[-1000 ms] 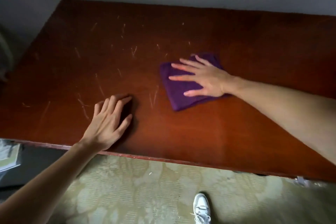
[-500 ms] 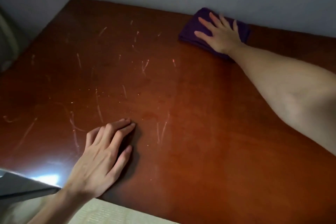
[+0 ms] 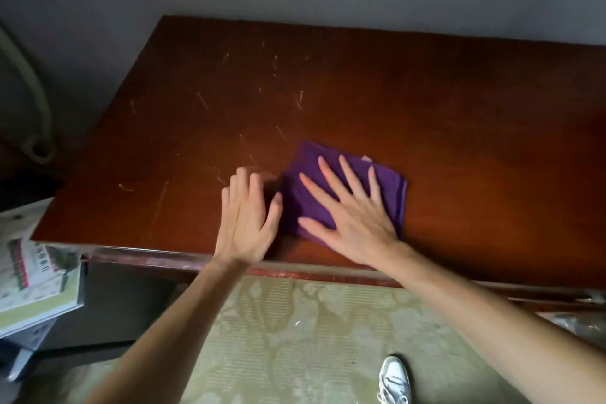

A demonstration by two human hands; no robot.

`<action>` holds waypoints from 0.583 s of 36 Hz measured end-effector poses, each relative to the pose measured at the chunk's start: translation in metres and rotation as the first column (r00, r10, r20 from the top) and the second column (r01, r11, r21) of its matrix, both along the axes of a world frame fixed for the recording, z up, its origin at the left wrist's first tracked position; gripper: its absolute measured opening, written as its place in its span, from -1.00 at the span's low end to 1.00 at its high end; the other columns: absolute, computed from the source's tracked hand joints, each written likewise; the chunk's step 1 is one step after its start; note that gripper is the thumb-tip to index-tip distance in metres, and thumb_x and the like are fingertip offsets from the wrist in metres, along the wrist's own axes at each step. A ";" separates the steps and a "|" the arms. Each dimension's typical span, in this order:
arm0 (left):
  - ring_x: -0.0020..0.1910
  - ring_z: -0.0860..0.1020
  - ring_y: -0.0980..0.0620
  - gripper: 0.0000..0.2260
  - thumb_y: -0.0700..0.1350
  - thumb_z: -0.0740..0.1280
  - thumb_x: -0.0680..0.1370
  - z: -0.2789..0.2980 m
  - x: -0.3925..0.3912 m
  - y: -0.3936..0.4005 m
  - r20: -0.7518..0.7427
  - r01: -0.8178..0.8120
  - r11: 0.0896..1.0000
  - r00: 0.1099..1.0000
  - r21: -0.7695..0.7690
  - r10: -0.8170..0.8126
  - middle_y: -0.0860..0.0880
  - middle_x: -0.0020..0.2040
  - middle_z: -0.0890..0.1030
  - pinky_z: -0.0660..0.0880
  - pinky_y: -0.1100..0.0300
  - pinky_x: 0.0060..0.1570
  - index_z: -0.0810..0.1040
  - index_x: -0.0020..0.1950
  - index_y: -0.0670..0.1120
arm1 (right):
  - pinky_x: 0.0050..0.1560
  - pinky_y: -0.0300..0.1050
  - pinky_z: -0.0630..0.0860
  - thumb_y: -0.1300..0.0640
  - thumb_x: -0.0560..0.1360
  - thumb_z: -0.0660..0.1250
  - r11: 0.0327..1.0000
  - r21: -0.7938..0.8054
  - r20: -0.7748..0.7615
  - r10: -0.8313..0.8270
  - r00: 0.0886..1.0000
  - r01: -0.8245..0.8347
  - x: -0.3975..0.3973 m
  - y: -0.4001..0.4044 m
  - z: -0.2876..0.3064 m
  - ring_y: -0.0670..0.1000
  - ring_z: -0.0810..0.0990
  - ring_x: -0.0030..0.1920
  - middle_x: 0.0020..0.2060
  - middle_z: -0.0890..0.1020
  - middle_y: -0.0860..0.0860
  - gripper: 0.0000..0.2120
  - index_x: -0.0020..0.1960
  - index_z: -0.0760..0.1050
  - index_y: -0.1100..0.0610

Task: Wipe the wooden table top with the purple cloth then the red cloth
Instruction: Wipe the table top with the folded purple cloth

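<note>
Purple cloth [image 3: 344, 193] lies flat on counter [image 3: 459, 128], near front edge, left of middle. Right hand [image 3: 352, 211] flat on cloth, fingers spread wide, pinching nothing. Left hand [image 3: 247, 218] flat on bare wood just left of cloth, fingers close together, thumb touching cloth edge. Pale scratches [image 3: 249, 115] toward back left corner. White shoe [image 3: 395, 380] on floor.

Cloth [image 3: 344, 188] lying flat on the table top [image 3: 426, 108], near its front edge, about mid-width. Right hand [image 3: 352, 215] resting spread on top of the cloth. Left hand [image 3: 246, 218] lying flat on the table just left of the cloth, thumb touching its left edge. Stacked booklets [image 3: 36, 275] sitting off the table's front-left corner, lower down. Shoe [image 3: 395, 379] standing on the floor [image 3: 295, 338] before the table, below the right arm.
</note>
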State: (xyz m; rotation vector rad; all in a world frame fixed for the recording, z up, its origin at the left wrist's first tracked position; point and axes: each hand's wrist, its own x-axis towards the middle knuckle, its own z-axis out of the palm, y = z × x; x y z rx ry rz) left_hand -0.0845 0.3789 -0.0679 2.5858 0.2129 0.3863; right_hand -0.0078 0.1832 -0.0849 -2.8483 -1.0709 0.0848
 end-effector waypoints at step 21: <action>0.33 0.42 -0.03 -0.51 0.09 0.05 0.63 -0.005 -0.032 0.121 -0.326 0.194 0.966 0.936 0.170 -0.131 -0.04 0.42 0.39 0.21 -0.01 0.33 0.33 0.52 -0.06 | 0.61 0.27 -0.08 -0.51 0.56 -0.12 0.864 -0.144 -0.055 0.479 0.876 -0.482 0.310 0.111 0.020 0.00 -0.08 0.67 0.67 -0.05 -0.18 -0.35 0.61 -0.05 -0.39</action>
